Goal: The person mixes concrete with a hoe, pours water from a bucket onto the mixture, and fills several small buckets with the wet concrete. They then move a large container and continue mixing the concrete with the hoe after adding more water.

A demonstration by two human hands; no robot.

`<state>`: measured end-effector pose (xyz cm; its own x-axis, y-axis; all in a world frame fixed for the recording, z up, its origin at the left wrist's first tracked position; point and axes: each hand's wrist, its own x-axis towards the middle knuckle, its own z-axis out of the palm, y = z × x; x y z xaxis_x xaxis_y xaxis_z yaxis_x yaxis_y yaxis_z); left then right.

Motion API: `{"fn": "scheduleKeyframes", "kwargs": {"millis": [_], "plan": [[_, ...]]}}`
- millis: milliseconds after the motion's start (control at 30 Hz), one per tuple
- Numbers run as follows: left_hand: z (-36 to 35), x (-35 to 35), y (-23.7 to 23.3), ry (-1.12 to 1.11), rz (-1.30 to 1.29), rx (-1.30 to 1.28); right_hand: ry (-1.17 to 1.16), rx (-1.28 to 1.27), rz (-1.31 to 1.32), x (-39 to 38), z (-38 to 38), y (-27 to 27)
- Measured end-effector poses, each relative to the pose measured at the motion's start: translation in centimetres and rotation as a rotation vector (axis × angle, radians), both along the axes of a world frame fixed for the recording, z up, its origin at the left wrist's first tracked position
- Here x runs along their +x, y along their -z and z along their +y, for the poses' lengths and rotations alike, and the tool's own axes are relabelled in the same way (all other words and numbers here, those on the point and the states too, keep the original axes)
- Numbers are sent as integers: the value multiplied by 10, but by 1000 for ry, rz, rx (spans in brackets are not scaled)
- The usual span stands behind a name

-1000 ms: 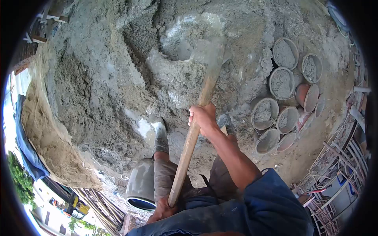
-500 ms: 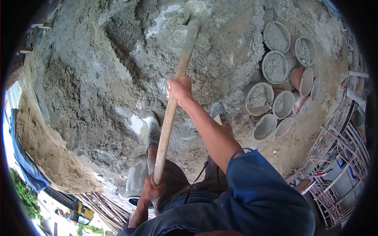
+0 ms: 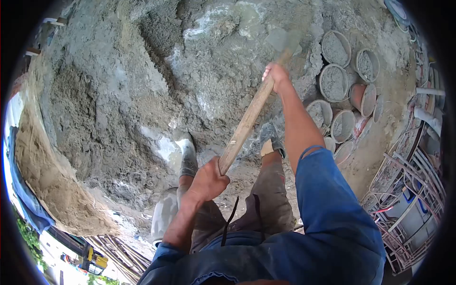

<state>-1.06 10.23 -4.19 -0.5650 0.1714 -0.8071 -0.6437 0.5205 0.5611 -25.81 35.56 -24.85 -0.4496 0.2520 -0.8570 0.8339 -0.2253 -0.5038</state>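
Observation:
A long wooden-handled hoe (image 3: 247, 124) slants from my lap up and to the right over the wet grey mortar (image 3: 209, 90). My left hand (image 3: 207, 179) is closed round the butt end of its handle, in front of my thighs. Higher up, close to the head, my right hand (image 3: 276, 77) grips the same handle with the arm stretched out. The grey hoe blade (image 3: 280, 39) is slightly blurred at the top, above the mortar; whether it touches cannot be made out.
Several buckets (image 3: 334, 82), many filled with mortar, stand in a cluster on the right. My boots (image 3: 188, 154) are in the mortar. Metal frames and pipes (image 3: 418, 190) lie at far right, a sand pile (image 3: 52, 185) at left. A grey-white container (image 3: 164, 216) stands beside my left leg.
The hoe has swung up and to the right, its head now nearer the buckets. Both hands moved with it, still gripping; my left hand rose from beside my thigh.

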Motion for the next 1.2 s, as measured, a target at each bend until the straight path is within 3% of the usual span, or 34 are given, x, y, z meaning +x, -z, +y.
{"fn": "scheduleKeyframes", "kwargs": {"millis": [33,100,167,300,400,500,567,633,700,833,867,900,967,1033,1100,1200], "plan": [[-12,17,-25,16,-83,-12,3,8,-56,28,-28,-1],[-57,85,-19,-88,-74,40,60,30,-95,88,-95,-33],[-101,123,-27,-56,-223,19,76,4,-59,132,-133,-57],[-175,216,-23,35,-169,-175,252,-175,-50,212,-172,-136],[-180,235,-87,137,-163,-296,275,-294,-25,245,-165,-197],[-155,245,-153,89,-265,-205,266,-339,-115,251,-144,-220],[-120,223,-149,59,-315,-246,238,-350,-229,234,-130,-180],[-80,168,-112,16,-392,-271,183,-370,-313,191,-114,-103],[-51,127,-77,-75,-388,-211,120,-303,-280,141,-113,-68],[-10,78,-35,-170,-252,-112,27,-163,2,64,-88,-73],[-3,72,-14,-218,-171,-97,24,-144,45,39,-75,-80],[1,70,22,-112,-41,-93,-12,-97,85,9,-63,-92],[25,10,71,-147,58,-45,-37,-18,235,-57,-40,-97],[41,-60,107,-162,123,10,-133,10,454,-124,-18,-64],[48,-86,99,-183,140,44,-190,93,394,-166,-19,-29],[27,-32,40,-241,-33,-17,-211,74,145,-89,-67,10]]}}
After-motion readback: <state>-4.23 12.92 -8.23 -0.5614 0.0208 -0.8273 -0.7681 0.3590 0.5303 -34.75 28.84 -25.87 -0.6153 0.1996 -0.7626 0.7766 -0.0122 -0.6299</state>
